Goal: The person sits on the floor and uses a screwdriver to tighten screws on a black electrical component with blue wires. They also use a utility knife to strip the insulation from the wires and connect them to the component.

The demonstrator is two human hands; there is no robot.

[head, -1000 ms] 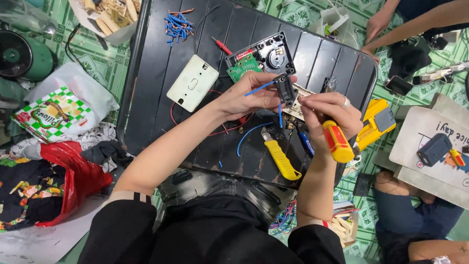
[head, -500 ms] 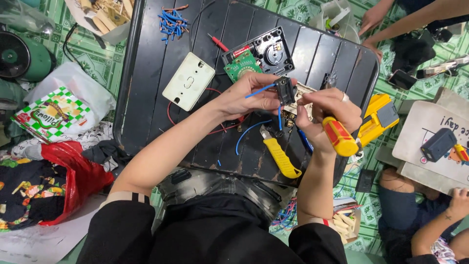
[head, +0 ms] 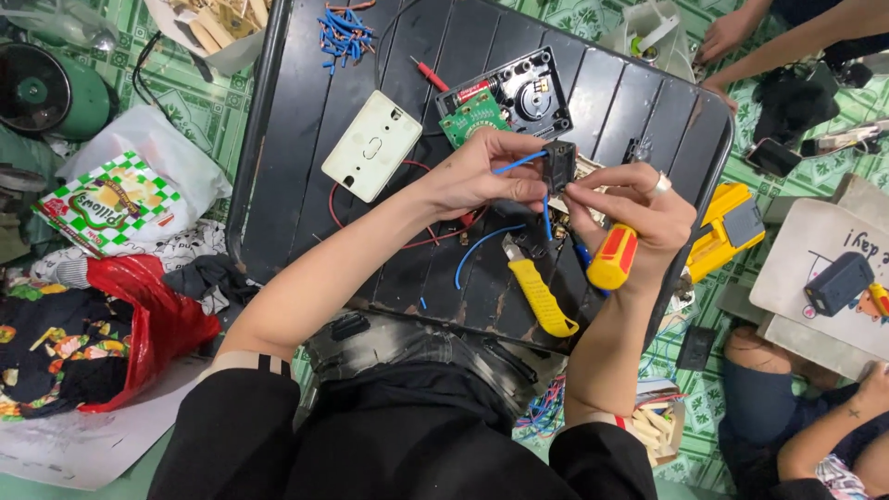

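My left hand (head: 486,176) pinches a small black electrical part (head: 558,167) with a blue wire (head: 519,164) running into it, held above a black ribbed tray (head: 306,139). My right hand (head: 630,213) grips a red-and-yellow-handled screwdriver (head: 611,257) and its fingertips touch the same black part. Below the hands lie yellow-handled pliers (head: 537,296), a loose blue wire (head: 477,250) and a red wire (head: 407,243). A white switch plate (head: 372,145) sits left of my left hand.
A green circuit board (head: 472,118) and open black housing (head: 523,93) lie at the tray's far side, with blue wire offcuts (head: 344,35). A yellow tool (head: 727,231) lies right. Bags (head: 139,315) and a fan (head: 42,93) sit left. Other people's hands (head: 722,37) work nearby.
Both hands keep hold of the black part with little shift. At lower right, another person's hand has moved down and out of the way.
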